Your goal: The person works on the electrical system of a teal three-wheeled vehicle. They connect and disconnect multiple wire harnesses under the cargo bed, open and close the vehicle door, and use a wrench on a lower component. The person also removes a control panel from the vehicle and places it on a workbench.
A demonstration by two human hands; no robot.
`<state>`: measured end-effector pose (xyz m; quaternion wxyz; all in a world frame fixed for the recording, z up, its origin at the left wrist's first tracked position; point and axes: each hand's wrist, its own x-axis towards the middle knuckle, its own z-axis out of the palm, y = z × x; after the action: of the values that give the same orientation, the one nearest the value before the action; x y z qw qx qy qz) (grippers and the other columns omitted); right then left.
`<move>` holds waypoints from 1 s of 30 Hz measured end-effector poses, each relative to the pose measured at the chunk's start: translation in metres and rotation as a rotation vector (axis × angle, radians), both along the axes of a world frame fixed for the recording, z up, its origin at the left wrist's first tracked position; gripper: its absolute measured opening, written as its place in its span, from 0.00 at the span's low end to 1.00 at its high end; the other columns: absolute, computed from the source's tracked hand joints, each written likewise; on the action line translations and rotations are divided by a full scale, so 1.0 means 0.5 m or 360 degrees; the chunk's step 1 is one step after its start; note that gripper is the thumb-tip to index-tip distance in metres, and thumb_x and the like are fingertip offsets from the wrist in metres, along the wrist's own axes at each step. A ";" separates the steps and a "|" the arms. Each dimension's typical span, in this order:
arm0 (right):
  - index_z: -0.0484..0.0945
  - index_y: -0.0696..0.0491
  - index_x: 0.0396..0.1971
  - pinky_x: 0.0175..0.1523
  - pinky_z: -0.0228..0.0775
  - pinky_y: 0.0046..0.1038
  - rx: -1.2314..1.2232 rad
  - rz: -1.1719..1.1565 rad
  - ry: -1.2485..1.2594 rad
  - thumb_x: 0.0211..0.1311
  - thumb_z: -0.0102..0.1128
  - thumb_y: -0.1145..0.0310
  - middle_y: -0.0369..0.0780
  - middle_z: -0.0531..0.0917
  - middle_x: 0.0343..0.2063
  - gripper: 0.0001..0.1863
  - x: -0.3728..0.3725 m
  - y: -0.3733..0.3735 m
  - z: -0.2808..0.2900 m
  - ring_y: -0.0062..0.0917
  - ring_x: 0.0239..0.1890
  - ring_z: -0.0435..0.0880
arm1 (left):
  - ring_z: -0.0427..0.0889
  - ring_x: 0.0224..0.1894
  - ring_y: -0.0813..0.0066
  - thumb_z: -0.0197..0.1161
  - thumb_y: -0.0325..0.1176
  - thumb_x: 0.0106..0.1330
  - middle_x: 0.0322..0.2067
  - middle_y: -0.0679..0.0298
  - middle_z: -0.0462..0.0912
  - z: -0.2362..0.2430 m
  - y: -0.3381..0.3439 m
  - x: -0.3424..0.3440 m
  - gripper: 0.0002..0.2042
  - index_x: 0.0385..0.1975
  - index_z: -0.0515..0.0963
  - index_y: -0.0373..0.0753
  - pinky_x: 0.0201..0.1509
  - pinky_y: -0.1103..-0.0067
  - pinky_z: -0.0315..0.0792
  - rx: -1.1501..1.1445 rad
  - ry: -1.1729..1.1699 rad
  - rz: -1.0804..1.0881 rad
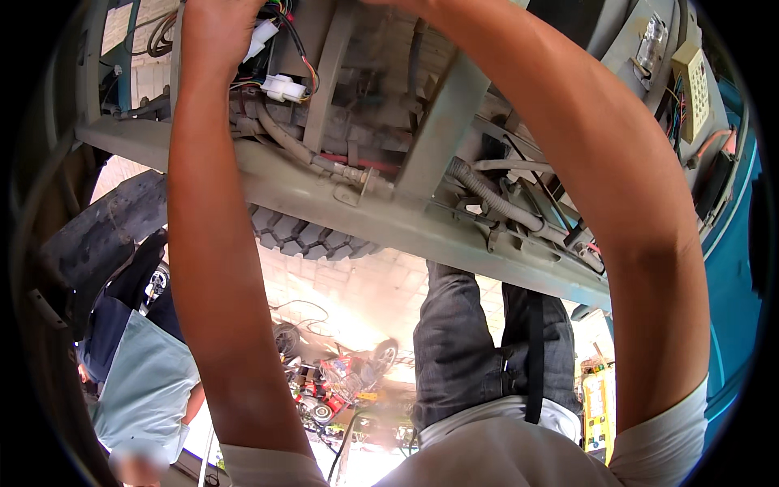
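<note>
Brick paving (381, 280) is washed out by glare below the metal frame (304, 188); the left hand (221, 10) and right hand (396, 2) are cut off up top, their grip unreadable; white connectors (283, 88) are seen beside the left one.

No lettering is showing legibly. A cream, rectangular, plastic-looking box (695, 93) at the upper right is carrying rows of small marks, too tiny to read; a yellow, boxy object (599, 414) at the lower right is bearing dark, equally unreadable markings.
</note>
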<state>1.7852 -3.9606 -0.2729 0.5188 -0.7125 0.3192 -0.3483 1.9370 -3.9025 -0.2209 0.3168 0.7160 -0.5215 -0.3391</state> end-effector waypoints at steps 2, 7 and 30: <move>0.79 0.61 0.33 0.35 0.72 0.31 0.0105 0.0006 0.0050 0.55 0.56 0.75 0.46 0.81 0.22 0.08 0.005 0.009 0.009 0.31 0.26 0.80 | 0.74 0.26 0.84 0.63 0.30 0.59 0.25 0.67 0.80 0.018 0.007 -0.005 0.09 0.35 0.80 0.31 0.30 0.87 0.67 0.0016 -0.0014 -0.0031; 0.77 0.61 0.37 0.41 0.72 0.32 -0.0027 -0.0106 0.0086 0.55 0.56 0.72 0.48 0.82 0.28 0.11 0.013 0.014 0.005 0.36 0.33 0.81 | 0.73 0.25 0.85 0.62 0.31 0.60 0.26 0.67 0.80 0.000 0.002 0.008 0.11 0.37 0.79 0.30 0.28 0.86 0.66 -0.0047 -0.0003 -0.0020; 0.75 0.62 0.34 0.56 0.61 0.40 -0.0795 -0.0140 0.0311 0.52 0.57 0.72 0.51 0.73 0.43 0.11 -0.056 0.461 0.071 0.47 0.50 0.68 | 0.72 0.35 0.82 0.55 0.35 0.68 0.37 0.63 0.80 -0.026 1.033 -0.153 0.14 0.46 0.74 0.32 0.41 0.84 0.68 0.0903 0.0625 0.1194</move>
<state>1.7570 -3.7299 -0.2377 0.2780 -0.8341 0.3025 -0.3681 1.8605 -3.3860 -0.2338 0.3019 0.8345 -0.0464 -0.4586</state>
